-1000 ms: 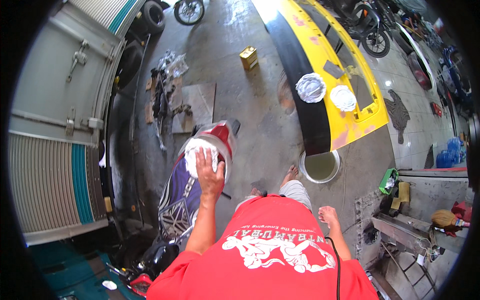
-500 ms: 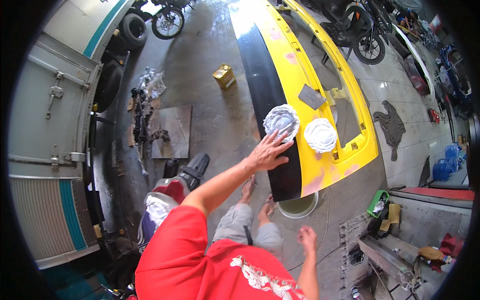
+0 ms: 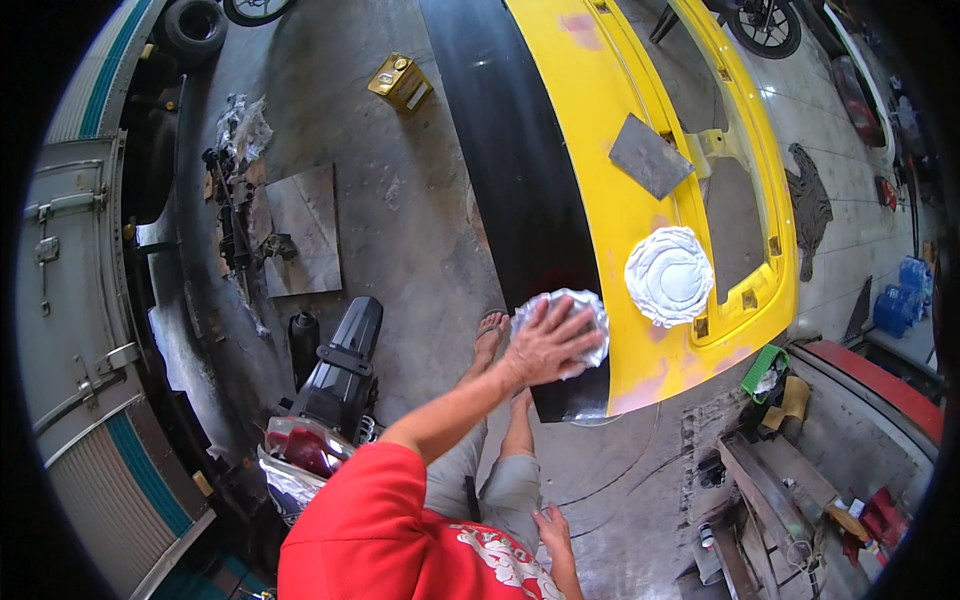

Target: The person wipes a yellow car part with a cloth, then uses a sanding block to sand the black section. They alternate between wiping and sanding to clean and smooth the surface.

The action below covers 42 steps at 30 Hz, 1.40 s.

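My left hand [image 3: 548, 340] lies spread over a white cloth polishing bonnet [image 3: 590, 312], pressing it from above. That bonnet sits on the black band [image 3: 515, 190] of a large yellow body panel [image 3: 570, 140], towards its near end. A second round white bonnet [image 3: 669, 277] rests on the yellow part to the right, its gathered folds facing up. Beyond it a flat grey rectangular piece [image 3: 651, 157] lies on the panel. My right hand [image 3: 553, 527] hangs low beside my leg, apart from the panel, its fingers loosely out and seemingly holding nothing.
A yellow metal can [image 3: 400, 83] stands on the floor left of the panel. A dark motorcycle seat and tail [image 3: 345, 345] is close to my left arm. A truck's box side [image 3: 75, 260] fills the left. At right are a green basket [image 3: 765, 373] and blue bottles [image 3: 895, 310].
My left hand has moved from the bonnet's edge onto its top, and the bonnet has slid nearer along the black band. My right hand has dropped closer to my leg. The view has shifted.
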Tool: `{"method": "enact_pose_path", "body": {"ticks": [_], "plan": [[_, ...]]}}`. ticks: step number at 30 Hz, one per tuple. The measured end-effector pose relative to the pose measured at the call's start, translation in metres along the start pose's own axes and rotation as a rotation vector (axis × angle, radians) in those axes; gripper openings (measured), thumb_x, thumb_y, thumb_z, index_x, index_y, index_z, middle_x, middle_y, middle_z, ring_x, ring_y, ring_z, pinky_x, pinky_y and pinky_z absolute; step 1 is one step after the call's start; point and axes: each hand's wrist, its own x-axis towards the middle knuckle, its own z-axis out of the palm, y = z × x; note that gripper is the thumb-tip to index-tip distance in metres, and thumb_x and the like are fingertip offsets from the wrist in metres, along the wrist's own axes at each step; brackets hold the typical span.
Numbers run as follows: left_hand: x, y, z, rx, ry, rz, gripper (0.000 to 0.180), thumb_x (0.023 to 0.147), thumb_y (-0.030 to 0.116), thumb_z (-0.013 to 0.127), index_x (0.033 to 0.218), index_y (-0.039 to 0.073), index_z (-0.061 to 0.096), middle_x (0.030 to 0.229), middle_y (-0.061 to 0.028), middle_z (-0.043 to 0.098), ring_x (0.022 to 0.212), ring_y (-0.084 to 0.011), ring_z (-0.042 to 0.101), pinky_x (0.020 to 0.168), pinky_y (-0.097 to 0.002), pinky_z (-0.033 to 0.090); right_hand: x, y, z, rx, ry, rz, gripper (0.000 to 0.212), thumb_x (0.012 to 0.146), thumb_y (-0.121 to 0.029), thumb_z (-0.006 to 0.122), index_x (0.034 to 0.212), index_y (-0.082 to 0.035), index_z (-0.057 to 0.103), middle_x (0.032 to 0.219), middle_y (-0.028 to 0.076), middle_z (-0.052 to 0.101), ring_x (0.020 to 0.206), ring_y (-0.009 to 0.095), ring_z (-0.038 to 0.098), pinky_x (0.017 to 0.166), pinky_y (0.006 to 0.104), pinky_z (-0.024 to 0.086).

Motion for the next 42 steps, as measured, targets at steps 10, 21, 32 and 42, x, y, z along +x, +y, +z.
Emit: {"method": "enact_pose_path", "body": {"ticks": [10, 21, 32, 42], "plan": [[0.260, -0.281, -0.039, 0.197, 0.298, -0.619, 0.071, 0.108, 0.064, 0.054, 0.164, 0.021, 0.056, 0.173, -0.0198, 0.046, 0.161, -0.0528, 0.034, 0.129, -0.0698, 0.028, 0.036, -0.029, -0.017, -0.298, 0.053, 0.096, 0.125, 0.086, -0.067, 0.085, 0.171, 0.008, 0.031, 0.165, 0.034, 0.051, 0.154, 0.045, 0.052, 0.126, 0.0464, 0.044], [-0.091, 0.169, 0.075, 0.007, 0.045, -0.146, 0.063, 0.104, 0.047, 0.068, 0.164, 0.032, 0.056, 0.180, -0.0090, 0.037, 0.172, -0.0414, 0.015, 0.138, -0.0623, 0.005, 0.120, -0.021, -0.111, -0.782, 0.149, 0.015, 0.155, 0.067, -0.064, 0.099, 0.175, 0.001, 0.008, 0.164, 0.032, 0.049, 0.149, 0.044, 0.056, 0.123, 0.0504, 0.048], [0.040, 0.007, 0.057, 0.383, 0.192, -0.409, 0.062, 0.105, 0.046, 0.067, 0.160, 0.019, 0.059, 0.171, -0.0169, 0.049, 0.161, -0.0487, 0.035, 0.130, -0.0641, 0.026, 0.115, 0.040, -0.105, -0.800, 0.255, -0.003, 0.145, 0.072, -0.055, 0.099, 0.176, -0.007, 0.011, 0.155, 0.030, 0.054, 0.138, 0.046, 0.063, 0.115, 0.0567, 0.052], [-0.080, 0.031, 0.078, 0.169, 0.299, -0.177, 0.040, 0.092, 0.025, 0.079, 0.131, 0.018, 0.072, 0.164, -0.0186, 0.054, 0.157, -0.0537, 0.041, 0.130, -0.0742, 0.026, 0.106, 0.032, -0.084, -0.871, 0.259, -0.012, 0.143, 0.074, -0.054, 0.098, 0.175, -0.006, 0.009, 0.155, 0.031, 0.053, 0.139, 0.046, 0.062, 0.116, 0.0572, 0.051]]}}
